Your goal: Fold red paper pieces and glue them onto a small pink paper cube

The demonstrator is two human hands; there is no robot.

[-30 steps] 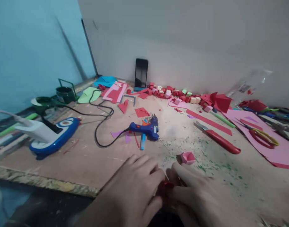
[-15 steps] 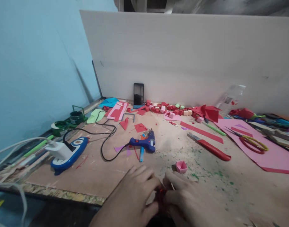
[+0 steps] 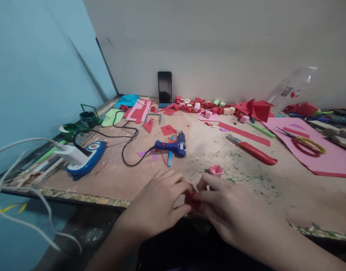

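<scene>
Near the table's front edge, a small red paper piece [image 3: 193,199] is pinched between my two hands and partly covered by their fingers. My left hand [image 3: 163,199] closes on it from the left, thumb and fingers bent. From the right, the fingertips of my right hand [image 3: 225,201] press on the same piece. Just beyond the right hand sits a small pink paper box [image 3: 216,170], its top open. A blue hot glue gun [image 3: 171,146] lies on its side ahead of the hands, over a blue stick [image 3: 169,159].
A red-handled knife [image 3: 256,152] and scissors [image 3: 307,146] lie to the right, the scissors on pink paper [image 3: 331,160]. Many little paper cubes [image 3: 197,107] line the back, beside a standing phone [image 3: 164,88]. A blue power strip [image 3: 89,162] with cables is on the left.
The view has tilted down, so the table and hands sit higher in the picture. Both hands keep hold of the red paper piece; their grip looks much the same.
</scene>
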